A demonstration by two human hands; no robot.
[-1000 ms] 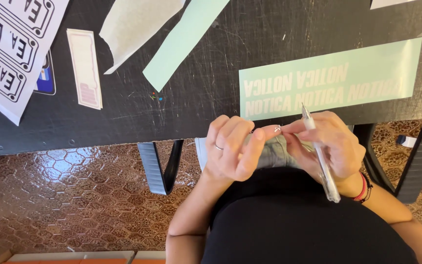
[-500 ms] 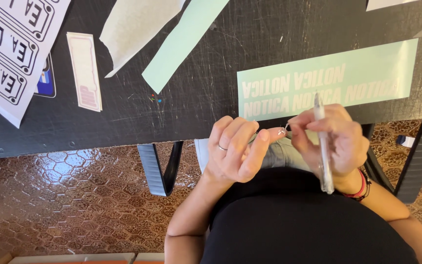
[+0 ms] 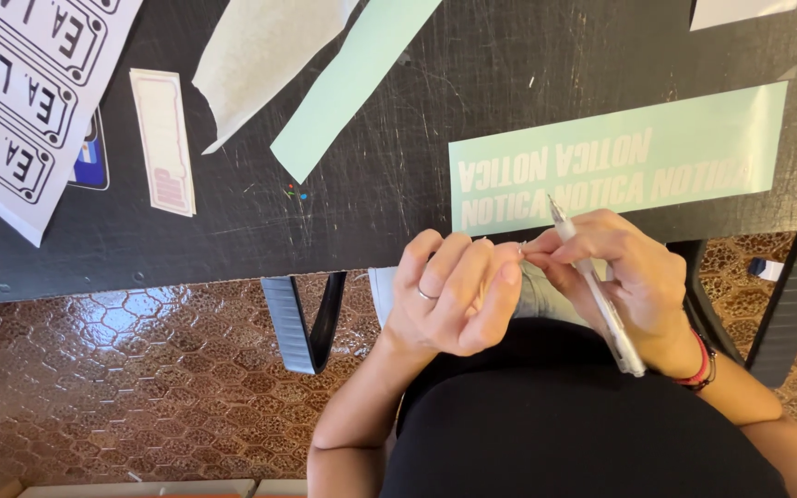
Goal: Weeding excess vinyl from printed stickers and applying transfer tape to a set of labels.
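My left hand [image 3: 454, 295] hovers at the near edge of the black table [image 3: 343, 212], fingers curled, its fingertips pinching something tiny against my right hand's fingertips. A ring sits on one finger. My right hand [image 3: 615, 281] holds a slim silver-white tool [image 3: 592, 286] like a pen or craft knife, its tip pointing up toward a mint-green vinyl strip [image 3: 620, 157] with white cut lettering that lies on the table just beyond both hands. What the fingertips pinch is too small to identify.
A second mint strip [image 3: 348, 88] and a pale backing sheet [image 3: 255, 60] lie further back. At left are a white sheet of plate-shaped stickers [image 3: 20, 101] and a small pink-outlined sticker [image 3: 163, 138]. Table legs [image 3: 302, 323] stand over brown hexagon floor tiles.
My right hand has risen slightly and turned the tool more upright, its tip now over the green strip's lower edge. My left hand's fingertips stay pressed to the right hand's.
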